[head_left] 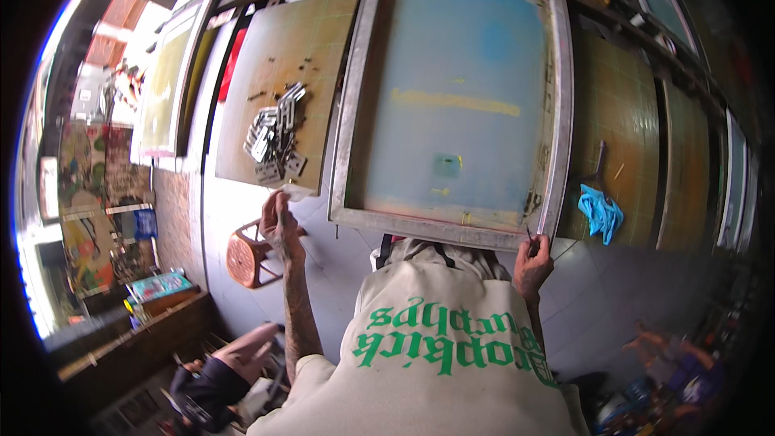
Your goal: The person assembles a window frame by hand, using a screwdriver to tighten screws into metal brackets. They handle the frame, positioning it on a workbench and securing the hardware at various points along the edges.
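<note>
A large screen-printing frame (452, 230) with a metal border and bluish mesh (460, 56) lies in front of me. Yellowish marks and a small green patch show on the mesh. At its near right corner, my right hand (534, 265) is closed around a thin dark stick-like tool (529, 233) whose kind I cannot make out. Left of the frame, my left hand (281, 224) is raised by the near edge of a board (323, 40), its fingers pinching a small white piece of cloth or paper (299, 192). Metal brackets (278, 129) lie heaped on that board, with small loose screws around them.
A crumpled blue cloth (600, 211) and a thin-handled tool (601, 160) lie on the right board (617, 105). Below my left hand stands a brown stool (247, 257). Another frame (165, 85) stands far left. People sit at the lower left (214, 387) and lower right (694, 371).
</note>
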`<state>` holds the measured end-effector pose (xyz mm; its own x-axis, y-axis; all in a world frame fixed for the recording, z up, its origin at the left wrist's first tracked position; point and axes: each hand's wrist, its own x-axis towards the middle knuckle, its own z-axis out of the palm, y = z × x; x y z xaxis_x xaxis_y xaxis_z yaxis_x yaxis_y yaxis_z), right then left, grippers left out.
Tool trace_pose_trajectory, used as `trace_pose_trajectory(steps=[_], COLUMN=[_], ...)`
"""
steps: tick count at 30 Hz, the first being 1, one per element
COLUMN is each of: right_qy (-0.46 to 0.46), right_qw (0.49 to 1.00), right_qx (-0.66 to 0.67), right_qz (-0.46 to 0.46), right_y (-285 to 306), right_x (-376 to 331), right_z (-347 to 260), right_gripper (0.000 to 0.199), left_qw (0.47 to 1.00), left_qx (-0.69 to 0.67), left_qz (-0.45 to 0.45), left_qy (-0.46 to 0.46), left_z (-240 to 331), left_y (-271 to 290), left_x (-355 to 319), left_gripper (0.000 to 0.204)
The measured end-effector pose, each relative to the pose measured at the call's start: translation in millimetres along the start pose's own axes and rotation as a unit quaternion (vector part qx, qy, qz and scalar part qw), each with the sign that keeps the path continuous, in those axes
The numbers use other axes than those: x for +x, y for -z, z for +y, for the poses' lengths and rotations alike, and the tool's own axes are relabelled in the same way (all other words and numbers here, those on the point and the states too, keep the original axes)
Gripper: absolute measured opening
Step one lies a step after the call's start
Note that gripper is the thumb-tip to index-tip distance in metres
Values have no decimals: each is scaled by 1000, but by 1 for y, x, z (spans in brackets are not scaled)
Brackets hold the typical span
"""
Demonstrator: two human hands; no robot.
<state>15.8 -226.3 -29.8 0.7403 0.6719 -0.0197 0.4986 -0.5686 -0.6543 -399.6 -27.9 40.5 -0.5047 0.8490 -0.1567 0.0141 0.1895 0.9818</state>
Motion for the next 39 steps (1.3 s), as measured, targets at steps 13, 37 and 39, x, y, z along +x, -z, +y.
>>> trace_pose_trajectory(steps=[13, 37, 39], right_qy=[99, 80, 34], right_qw=[988, 979, 979], right_qx=[-13, -186, -199], right_qz=[-120, 12, -12], right_y=[9, -4, -14], right_x=[3, -9, -10], right_z=[22, 9, -16], right_gripper=[23, 24, 25], left_qw=[953, 907, 891], left_qx=[-66, 344, 384], left_qz=[230, 13, 5], left_qy=[184, 243, 242], left_z=[-188, -430, -436], left_y=[92, -21, 3], left_x=[-90, 107, 101], left_gripper=[23, 39, 39])
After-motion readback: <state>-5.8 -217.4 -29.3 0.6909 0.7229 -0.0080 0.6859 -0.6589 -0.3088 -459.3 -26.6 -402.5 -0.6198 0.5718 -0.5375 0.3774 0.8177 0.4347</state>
